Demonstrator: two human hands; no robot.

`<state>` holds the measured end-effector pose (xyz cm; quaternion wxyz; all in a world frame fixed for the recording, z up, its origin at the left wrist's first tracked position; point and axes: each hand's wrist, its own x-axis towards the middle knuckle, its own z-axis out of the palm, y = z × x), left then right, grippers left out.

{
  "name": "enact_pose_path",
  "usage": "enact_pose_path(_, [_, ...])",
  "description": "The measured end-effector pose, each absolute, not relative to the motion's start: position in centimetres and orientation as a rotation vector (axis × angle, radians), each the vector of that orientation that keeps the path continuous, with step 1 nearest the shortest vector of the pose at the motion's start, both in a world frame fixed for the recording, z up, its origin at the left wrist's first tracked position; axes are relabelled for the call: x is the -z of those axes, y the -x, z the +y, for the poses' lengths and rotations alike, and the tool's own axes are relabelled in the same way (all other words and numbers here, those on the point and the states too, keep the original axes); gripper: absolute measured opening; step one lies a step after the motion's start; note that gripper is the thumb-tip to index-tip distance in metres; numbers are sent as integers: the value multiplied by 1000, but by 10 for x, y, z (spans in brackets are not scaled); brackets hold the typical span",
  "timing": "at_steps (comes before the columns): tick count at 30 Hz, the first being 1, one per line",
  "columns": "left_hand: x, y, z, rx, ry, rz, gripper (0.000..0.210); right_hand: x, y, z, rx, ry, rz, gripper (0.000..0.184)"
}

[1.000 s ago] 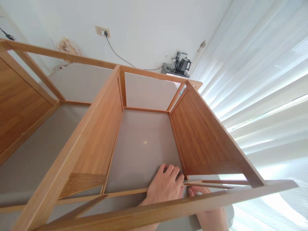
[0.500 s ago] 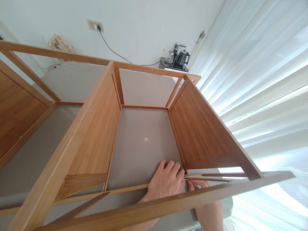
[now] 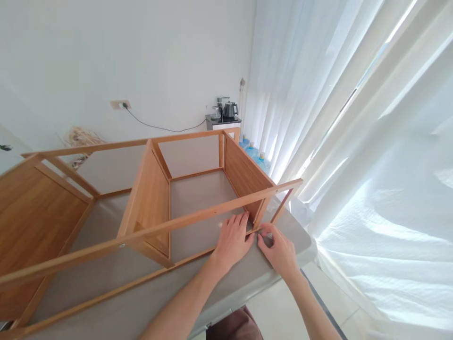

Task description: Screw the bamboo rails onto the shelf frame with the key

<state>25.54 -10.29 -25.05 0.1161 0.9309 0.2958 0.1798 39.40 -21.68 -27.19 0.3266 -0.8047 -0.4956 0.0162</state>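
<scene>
A wooden shelf frame (image 3: 198, 211) lies on its side on a grey-covered table (image 3: 299, 231), its panels standing upright. My left hand (image 3: 231, 242) is closed around the lower near rail by the right-hand panel. Its fingers reach over to the inner side, and the thumb stays on the near side. Just right of it, my right hand (image 3: 280, 249) has thumb and index finger pinched at the joint of that rail and the end post. A tiny dark spot shows at those fingertips, too small to name. The upper rail passes above both hands.
Several blue-tinted water bottles (image 3: 260, 160) stand on the floor beyond the frame. Behind them, a black kettle (image 3: 230, 109) sits on a small cabinet (image 3: 223, 123). White curtains (image 3: 354, 141) hang at the right. A cable (image 3: 159, 126) runs along the wall from a socket (image 3: 120, 104).
My view has pulled back and tilted up, bringing both forearms and the table's near edge into sight. Both hands stay at the same corner; the right fingers still pinch at the joint.
</scene>
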Motion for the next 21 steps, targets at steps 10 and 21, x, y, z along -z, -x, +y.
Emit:
enact_pose_path(10, [241, -265, -78, -490, -2553, 699, 40, 269, -394, -214, 23, 2117, -1344, 32])
enact_pose_path(21, [245, -269, -74, -488, -2651, 655, 33, 271, -394, -215, 10, 2150, -1314, 39])
